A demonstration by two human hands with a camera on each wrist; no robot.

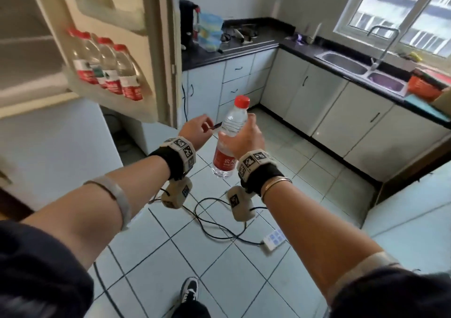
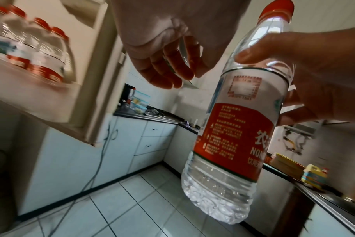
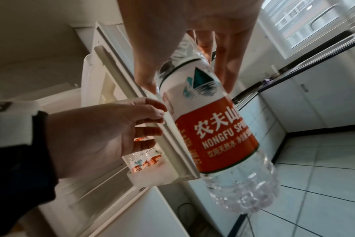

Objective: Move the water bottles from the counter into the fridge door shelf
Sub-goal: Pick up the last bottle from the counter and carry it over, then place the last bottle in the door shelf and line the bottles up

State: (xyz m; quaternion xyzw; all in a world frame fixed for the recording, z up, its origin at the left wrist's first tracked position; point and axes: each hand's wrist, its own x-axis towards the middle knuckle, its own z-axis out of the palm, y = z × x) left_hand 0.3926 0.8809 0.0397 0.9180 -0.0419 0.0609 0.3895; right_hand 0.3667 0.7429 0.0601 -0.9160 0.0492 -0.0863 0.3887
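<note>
While the right hand point(image 1: 244, 137) is wrapping its thumb and fingers around the upper body of a bottle point(image 1: 228, 142), just above the label, it is carrying that bottle upright in mid-air, over the floor and not yet at the fridge. Beside it, on the side nearer the shelf point(image 1: 107, 98), the left hand point(image 1: 195, 128) is hanging loosely curled with nothing in it, close to the bottle but not clearly touching. Four bottles point(image 1: 107, 71) are already standing in a row in the shelf, up and off to the left of the carried one, filling most of the visible length, with a little room seemingly showing at the near end. Well beyond the shelf, the counter point(image 1: 244, 47) is showing no plain bottles, though blur is hiding detail there. So the task is looking mostly done: this bottle is waiting to be lifted across and lowered behind the shelf's rail.
</note>
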